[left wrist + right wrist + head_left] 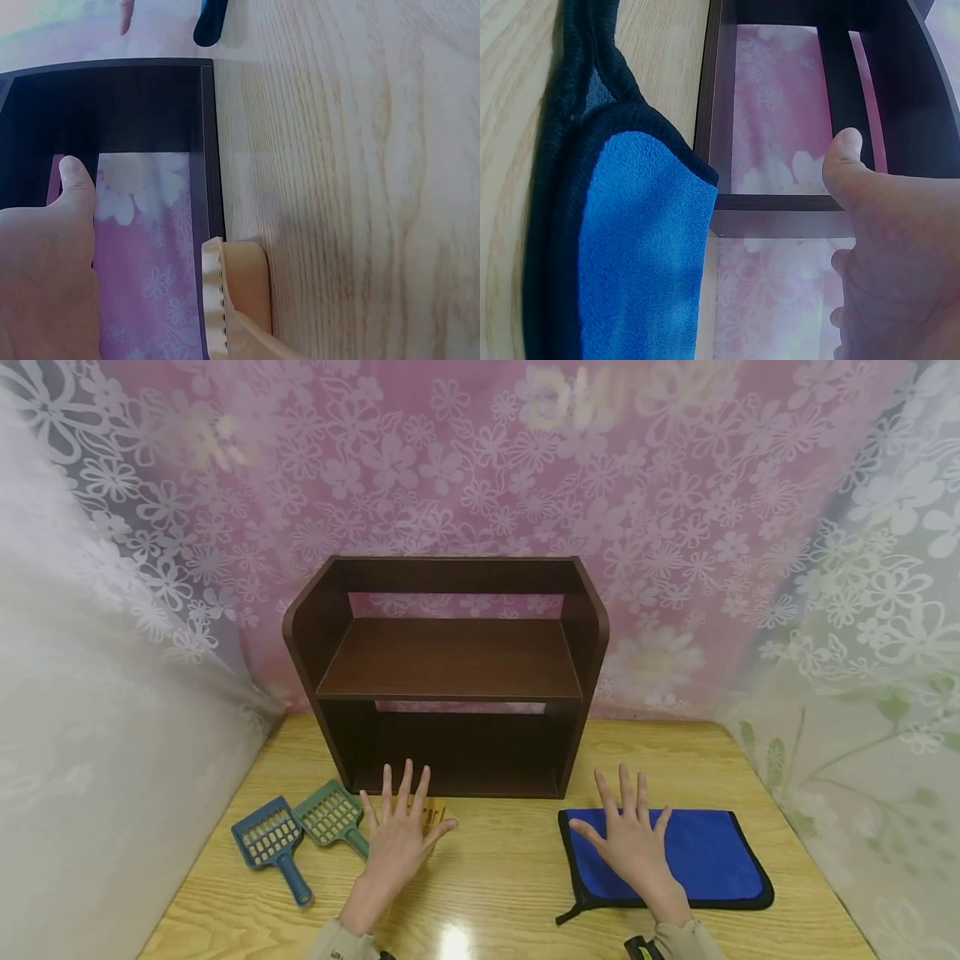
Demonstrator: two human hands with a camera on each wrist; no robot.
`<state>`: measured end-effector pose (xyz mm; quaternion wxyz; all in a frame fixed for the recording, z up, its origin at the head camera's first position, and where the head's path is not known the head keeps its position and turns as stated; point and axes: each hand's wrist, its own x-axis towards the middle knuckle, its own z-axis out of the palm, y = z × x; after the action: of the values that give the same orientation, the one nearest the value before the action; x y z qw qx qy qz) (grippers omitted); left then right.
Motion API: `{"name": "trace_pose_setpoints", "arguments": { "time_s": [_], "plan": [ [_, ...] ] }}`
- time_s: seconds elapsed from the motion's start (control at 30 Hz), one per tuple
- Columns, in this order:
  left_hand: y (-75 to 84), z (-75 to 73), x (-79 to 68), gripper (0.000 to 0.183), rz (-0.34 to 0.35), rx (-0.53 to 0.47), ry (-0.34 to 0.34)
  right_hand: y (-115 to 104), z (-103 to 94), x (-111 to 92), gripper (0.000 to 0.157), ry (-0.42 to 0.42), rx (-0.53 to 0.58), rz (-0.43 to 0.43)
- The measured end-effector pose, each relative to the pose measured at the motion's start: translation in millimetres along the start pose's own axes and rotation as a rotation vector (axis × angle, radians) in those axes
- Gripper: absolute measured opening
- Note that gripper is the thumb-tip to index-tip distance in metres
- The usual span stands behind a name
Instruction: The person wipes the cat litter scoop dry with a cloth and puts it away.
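The left hand [397, 843] spreads wide, holding nothing, over the yellow scoop [244, 289] by the shelf [453, 656]; the right hand [633, 847] does the same over the blue cloth [712, 856]; slow, soft touches should stop slipping and bunching.

A black-edged blue cloth [712, 857] and orange scoop [250, 279] lie apart.

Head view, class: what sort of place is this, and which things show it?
Probably a makeshift, screened tabletop space indoors, though the room beyond is hidden: floral sheeting hangs at the back and both sides of a wooden table, where a brown shelf unit stands.
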<state>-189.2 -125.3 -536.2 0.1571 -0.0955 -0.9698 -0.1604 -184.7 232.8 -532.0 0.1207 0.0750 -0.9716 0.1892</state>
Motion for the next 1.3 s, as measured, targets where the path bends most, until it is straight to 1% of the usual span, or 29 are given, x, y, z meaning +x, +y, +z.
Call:
{"name": "trace_pose_setpoints", "arguments": {
  "time_s": [0.13,0.2,0.37,0.5,0.57,0.63,0.7,0.77,0.87,0.97,1.03,1.1,1.2,1.27,1.3],
  "plan": [
    [-0.7,0.1,-0.2,0.095,-0.011,-0.007,-0.02,1.9,-0.2,-1.0,0.092,0.009,0.004,0.001],
    [-1.1,0.3,0.1,0.095,-0.013,-0.012,-0.029,1.1,-2.5,-0.9,0.093,-0.009,0.003,0.015],
    [-5.6,-0.4,4.2,0.091,-0.006,-0.076,-0.038,1.9,-8.4,5.0,0.092,-0.056,0.004,0.041],
    [-12.0,-4.7,10.9,0.084,0.021,-0.205,-0.04,3.5,-17.4,14.0,0.085,-0.041,0.04,0.042],
    [-14.8,-8.5,13.9,0.08,0.032,-0.294,-0.043,3.3,-24.2,18.0,0.08,-0.021,0.096,0.049],
    [-17.3,-12.3,16.1,0.074,0.028,-0.391,-0.047,4.2,-30.4,21.3,0.074,-0.001,0.166,0.063],
    [-19.6,-16.4,17.0,0.067,-0.006,-0.501,-0.059,6.0,-35.4,24.0,0.07,0.011,0.236,0.082],
    [-22.1,-20.1,16.8,0.059,-0.045,-0.602,-0.055,9.1,-39.2,26.4,0.066,0.022,0.282,0.102],
    [-27.0,-23.8,16.1,0.048,-0.104,-0.686,-0.027,17.0,-40.8,30.5,0.062,0.054,0.323,0.106],
    [-33.1,-25.3,14.4,0.041,-0.163,-0.715,-0.004,28.1,-39.8,34.0,0.06,0.073,0.351,0.102],
    [-37.1,-25.8,12.0,0.04,-0.211,-0.739,-0.01,37.0,-38.0,35.9,0.059,0.07,0.362,0.099],
    [-40.6,-25.9,8.3,0.038,-0.25,-0.739,-0.024,46.6,-35.8,37.5,0.058,0.059,0.367,0.092],
    [-44.9,-25.3,1.2,0.031,-0.264,-0.684,-0.042,60.5,-32.5,39.8,0.057,0.034,0.35,0.079],
    [-47.1,-25.2,-4.3,0.025,-0.26,-0.607,-0.047,68.5,-30.4,40.6,0.058,0.006,0.332,0.076],
    [-48.1,-25.1,-7.3,0.022,-0.262,-0.585,-0.055,72.0,-29.4,40.9,0.058,-0.007,0.319,0.077]
  ]
}}
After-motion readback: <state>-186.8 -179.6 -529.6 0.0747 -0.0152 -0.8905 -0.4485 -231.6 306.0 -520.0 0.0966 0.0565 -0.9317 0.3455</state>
